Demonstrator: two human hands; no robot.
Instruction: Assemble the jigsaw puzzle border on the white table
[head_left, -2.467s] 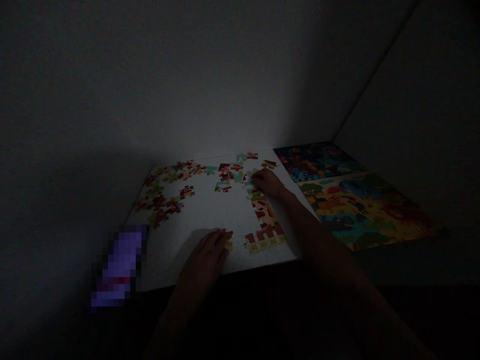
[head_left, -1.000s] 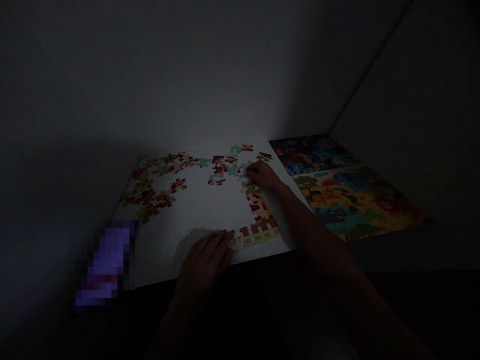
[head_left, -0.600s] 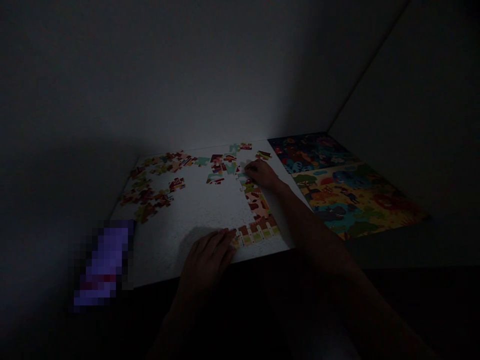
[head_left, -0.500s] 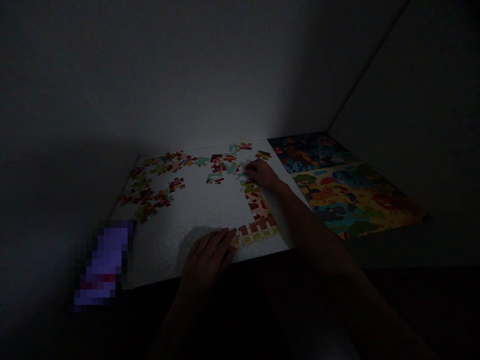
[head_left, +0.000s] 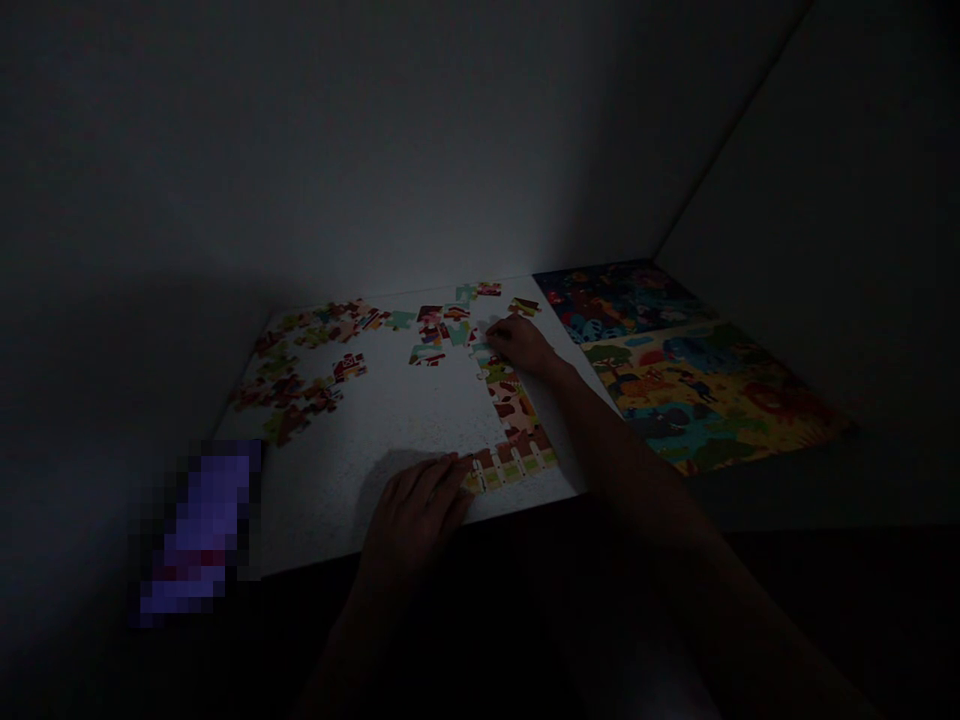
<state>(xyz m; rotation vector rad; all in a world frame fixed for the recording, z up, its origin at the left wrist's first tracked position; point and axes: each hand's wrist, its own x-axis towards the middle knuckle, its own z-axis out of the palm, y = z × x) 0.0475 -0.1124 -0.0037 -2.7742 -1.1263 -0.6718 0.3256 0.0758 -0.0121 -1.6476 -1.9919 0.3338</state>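
Note:
On a white board (head_left: 390, 420), my left hand (head_left: 420, 500) lies flat near the front edge, its fingertips beside the left end of a joined row of fence pieces (head_left: 514, 466). The joined strip turns upward at the right through brown-patched pieces (head_left: 513, 405) to a green piece (head_left: 495, 370). At the top of this strip my right hand (head_left: 517, 342) is closed, fingertips pinched at the pale upper piece; what they hold is too small to name. Loose pieces (head_left: 431, 318) lie left of my right hand, and another loose piece (head_left: 524, 306) lies just beyond it.
Many loose pieces (head_left: 289, 395) are heaped on the board's left side. Two finished pictures, a dark one (head_left: 622, 300) and a yellow animal one (head_left: 690, 395), lie at the right. A blurred purple object (head_left: 202, 520) is at the left edge. Walls stand behind and right.
The view has shifted slightly. Both hands stay at nearly the same places, with my right hand still pinched at the top of the strip.

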